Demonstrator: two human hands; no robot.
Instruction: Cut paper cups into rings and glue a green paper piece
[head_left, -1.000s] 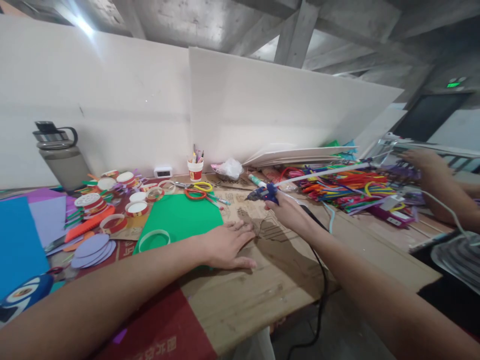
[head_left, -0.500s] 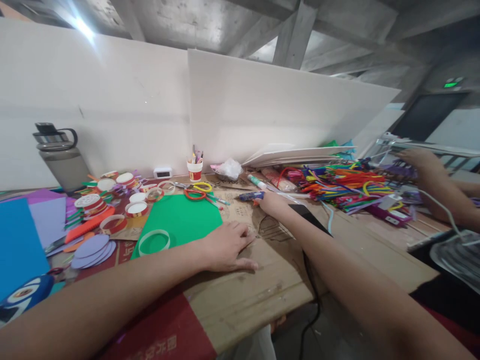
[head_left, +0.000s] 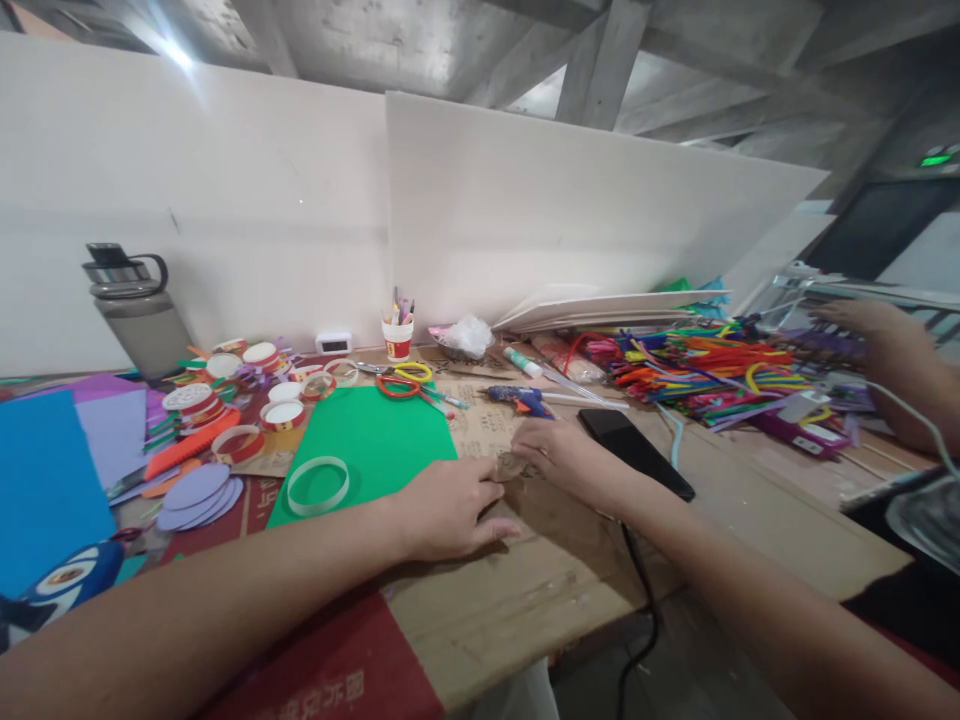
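My left hand (head_left: pixel 457 505) rests on the brown cardboard (head_left: pixel 480 605), just off the lower right corner of a green sheet (head_left: pixel 375 425); its thumb is stretched apart from the fingers. My right hand (head_left: pixel 562 455) is right beside it, fingertips brought together low over the cardboard near my left fingers. Whatever those fingertips may hold is hidden. Behind my right hand lies a blue hot glue gun (head_left: pixel 517 398) with an orange trigger. A pale ring (head_left: pixel 318 486) sits on the green sheet. Red-handled scissors (head_left: pixel 397 386) and yellow-handled scissors (head_left: pixel 412 372) lie at the sheet's far edge.
A black phone (head_left: pixel 637 452) lies right of my right hand, with a black cable (head_left: pixel 643 590) hanging over the table edge. Colourful pipe cleaners (head_left: pixel 697 370) are heaped at right, near another person's hand (head_left: pixel 862 320). Tape rolls, purple discs (head_left: pixel 199 497) and a bottle (head_left: pixel 142 315) fill the left.
My right hand has let go of the glue gun, leaving it on the cardboard, and moved back toward my left hand. My left hand stays in place. The view has shifted slightly.
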